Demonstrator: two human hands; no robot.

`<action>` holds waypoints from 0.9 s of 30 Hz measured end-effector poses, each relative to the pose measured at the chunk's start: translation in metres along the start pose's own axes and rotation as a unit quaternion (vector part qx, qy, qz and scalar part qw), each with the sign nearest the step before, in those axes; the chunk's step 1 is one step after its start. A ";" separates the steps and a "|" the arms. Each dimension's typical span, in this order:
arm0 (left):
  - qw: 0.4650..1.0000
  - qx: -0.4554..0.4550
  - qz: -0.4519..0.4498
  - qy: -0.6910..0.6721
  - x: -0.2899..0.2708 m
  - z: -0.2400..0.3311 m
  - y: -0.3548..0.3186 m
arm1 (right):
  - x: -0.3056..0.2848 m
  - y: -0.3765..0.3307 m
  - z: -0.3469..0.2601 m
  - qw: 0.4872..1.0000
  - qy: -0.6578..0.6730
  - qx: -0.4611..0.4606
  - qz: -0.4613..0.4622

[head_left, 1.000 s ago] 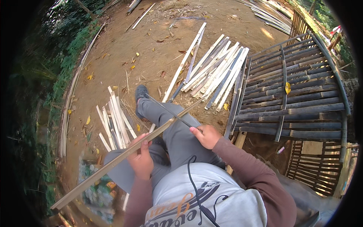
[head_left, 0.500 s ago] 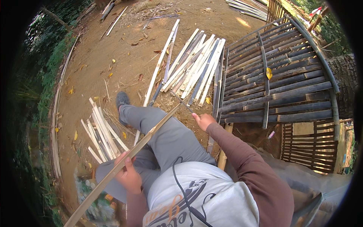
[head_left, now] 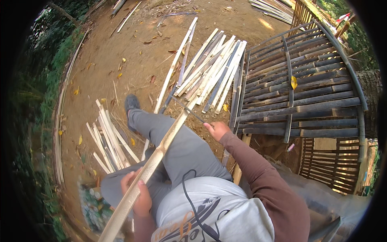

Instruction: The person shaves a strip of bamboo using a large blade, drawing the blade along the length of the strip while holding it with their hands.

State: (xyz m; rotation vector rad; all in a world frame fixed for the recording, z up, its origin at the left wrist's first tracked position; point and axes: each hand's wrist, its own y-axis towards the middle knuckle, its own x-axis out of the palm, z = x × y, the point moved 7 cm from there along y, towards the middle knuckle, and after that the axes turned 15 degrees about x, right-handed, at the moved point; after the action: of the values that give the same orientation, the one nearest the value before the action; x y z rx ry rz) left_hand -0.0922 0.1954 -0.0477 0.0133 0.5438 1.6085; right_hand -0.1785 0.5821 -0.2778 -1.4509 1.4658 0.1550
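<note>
My left hand [head_left: 139, 197] is closed round a long split bamboo strip [head_left: 159, 152], which slants from the bottom edge up across my legs. The strip's pale inner face shows, with a node partway along. My right hand [head_left: 218, 131] grips a knife [head_left: 191, 111] with a thin dark blade; its handle is hidden in the fist. The blade crosses the strip near its far end, and I cannot tell whether it is cutting in. Beyond that end lies a pile of pale and dark bamboo strips [head_left: 219, 68] on the dirt.
A smaller heap of strips [head_left: 109, 139] lies left of my legs. A slatted bamboo platform [head_left: 310, 82] stands at the right, close to my right arm, with a yellow leaf on it. Long poles [head_left: 60, 133] edge the ground before green plants at the far left.
The strip has rolled to show more of its pale inner face, and its far end reaches farther up and right. The knife now crosses it slightly short of that end.
</note>
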 end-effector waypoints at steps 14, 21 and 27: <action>0.997 -0.034 0.021 0.063 -0.042 -0.030 0.001 | 0.009 0.029 -0.006 0.999 -0.004 0.037 0.009; 0.993 -0.088 0.080 0.027 -0.055 -0.056 -0.013 | 0.010 0.042 0.003 0.997 -0.063 0.048 0.009; 0.998 -0.038 0.033 0.042 -0.055 -0.073 -0.017 | -0.016 0.120 0.113 0.950 0.077 0.284 0.101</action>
State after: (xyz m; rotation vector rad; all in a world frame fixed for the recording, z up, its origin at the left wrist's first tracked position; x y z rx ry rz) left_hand -0.0932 0.1194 -0.1009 -0.0943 0.5511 1.6983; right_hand -0.2168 0.7025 -0.3841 -0.8582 1.6137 -0.2460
